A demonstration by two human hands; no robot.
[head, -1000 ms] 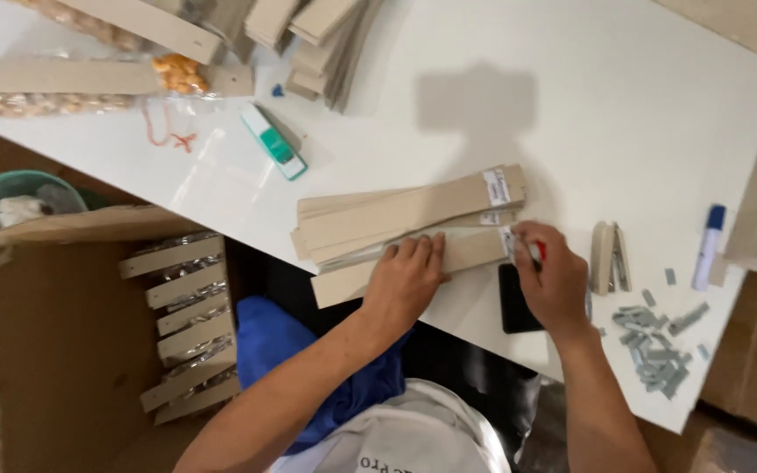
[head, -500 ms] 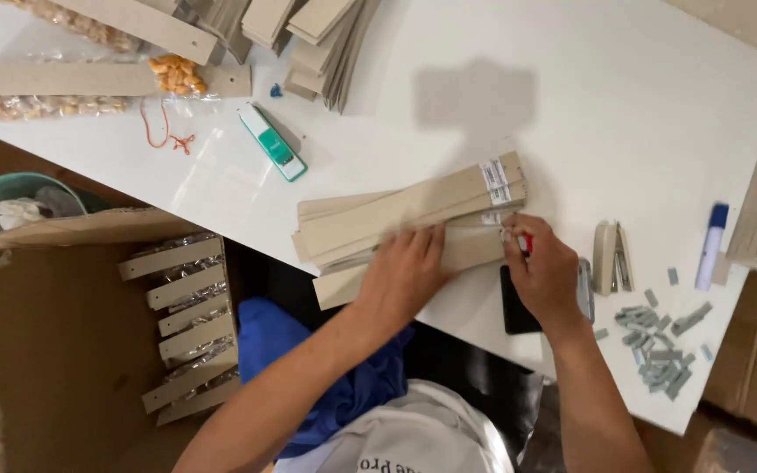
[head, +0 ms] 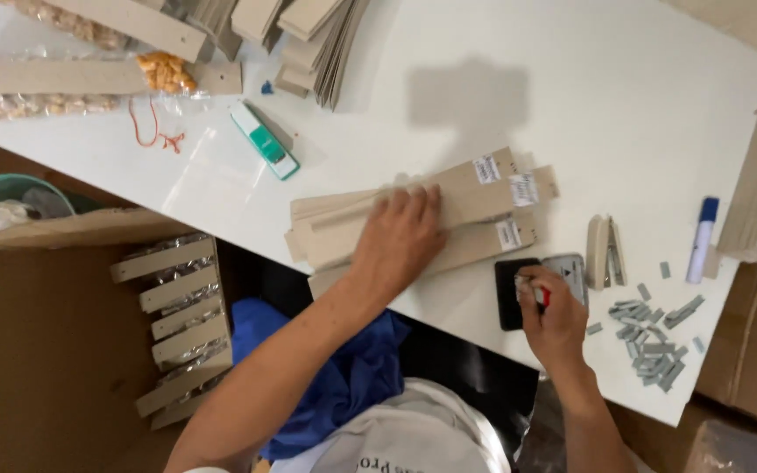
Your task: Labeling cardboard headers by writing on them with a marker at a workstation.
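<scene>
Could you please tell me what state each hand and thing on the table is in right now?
Left hand: flat, pressing on the card strips.
Card strips: fanned in a loose pile, labels facing up.
Right hand: closed on a small red item, over the ink pad.
Ink pad: open.
Stapler: lying on its side.
Marker: capped.
Staples: scattered loose.
Box: open, partly filled.

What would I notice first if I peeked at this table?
First, the fanned stack of long tan cardboard strips mid-table, pressed flat by the left hand. Just right, the right hand holds a small red-tipped thing over a black pad. Grey staple bars lie scattered near the table's right edge.
</scene>
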